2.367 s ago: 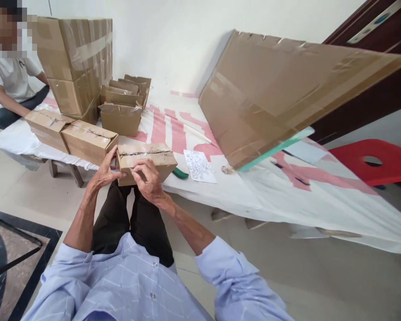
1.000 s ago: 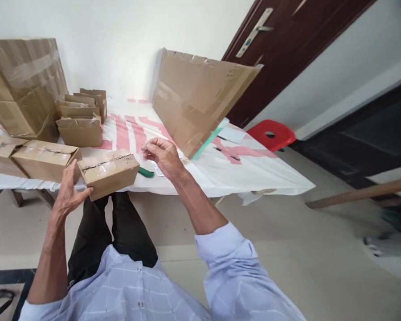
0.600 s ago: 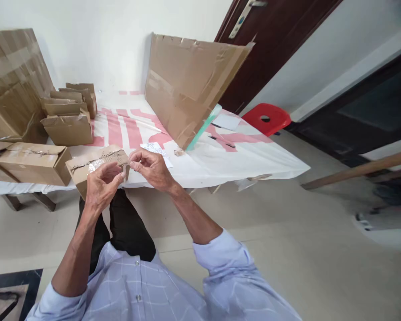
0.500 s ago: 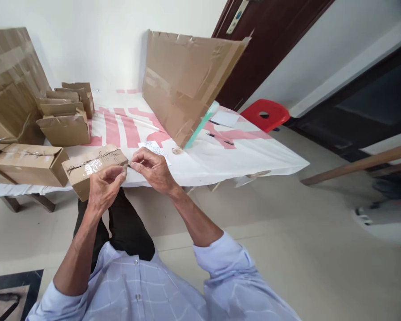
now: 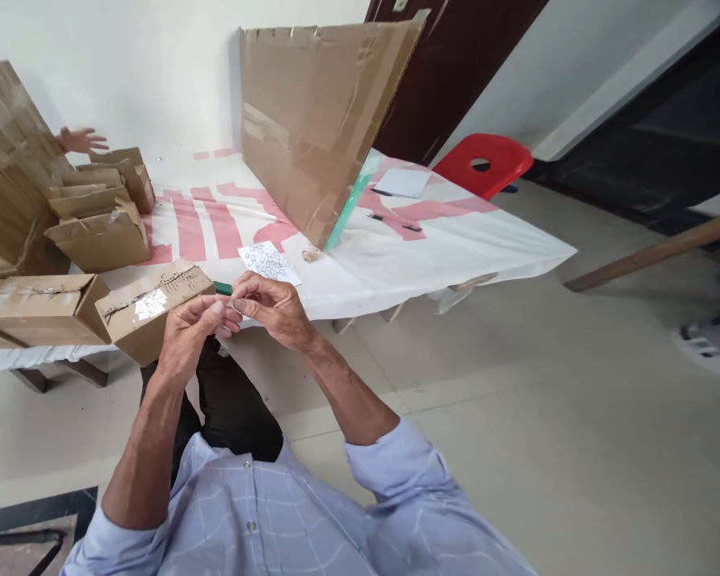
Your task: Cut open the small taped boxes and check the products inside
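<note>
A small taped cardboard box (image 5: 150, 308) rests at the low table's front edge, over my knees. My left hand (image 5: 192, 336) and my right hand (image 5: 270, 308) meet just right of the box, fingertips pinched together on something tiny that I cannot make out. A white sheet of small stickers (image 5: 268, 262) lies on the white cloth (image 5: 408, 248) behind my right hand. A green-handled tool (image 5: 223, 287) shows partly between the box and my fingers.
Two more taped boxes (image 5: 39, 308) lie to the left, open small boxes (image 5: 99, 228) behind them, a big carton stack (image 5: 6, 168) at far left. A large cardboard sheet (image 5: 312, 112) leans upright. A red stool (image 5: 486, 164) stands by the door. Another person's hand (image 5: 81, 142) shows far left.
My left hand has let go of the box, and both hands pinch together at its right end. The camera has swung right, and another person's hand has appeared at far left.
</note>
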A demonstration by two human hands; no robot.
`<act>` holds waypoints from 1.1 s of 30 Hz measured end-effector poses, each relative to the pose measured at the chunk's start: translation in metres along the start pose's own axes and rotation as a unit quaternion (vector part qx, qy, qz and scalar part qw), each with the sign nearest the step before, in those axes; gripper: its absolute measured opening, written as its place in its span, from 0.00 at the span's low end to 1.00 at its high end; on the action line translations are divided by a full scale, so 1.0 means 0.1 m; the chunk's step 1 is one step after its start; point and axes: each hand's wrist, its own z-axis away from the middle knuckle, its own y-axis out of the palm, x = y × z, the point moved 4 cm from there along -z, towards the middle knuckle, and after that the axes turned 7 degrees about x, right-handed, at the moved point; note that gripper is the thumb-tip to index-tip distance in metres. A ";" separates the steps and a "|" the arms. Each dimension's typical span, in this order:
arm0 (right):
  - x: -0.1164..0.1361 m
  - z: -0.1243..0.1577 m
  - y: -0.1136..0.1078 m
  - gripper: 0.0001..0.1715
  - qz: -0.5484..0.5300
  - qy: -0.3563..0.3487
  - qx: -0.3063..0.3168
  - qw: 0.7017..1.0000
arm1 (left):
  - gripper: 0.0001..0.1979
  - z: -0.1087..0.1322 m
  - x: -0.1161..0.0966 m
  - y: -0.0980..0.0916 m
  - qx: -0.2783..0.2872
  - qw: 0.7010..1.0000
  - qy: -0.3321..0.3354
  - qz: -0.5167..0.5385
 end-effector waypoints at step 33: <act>-0.68 0.74 0.34 0.18 -0.089 0.171 -0.268 0.944 | 0.07 0.43 0.52 0.05 -0.100 0.905 0.150 -0.386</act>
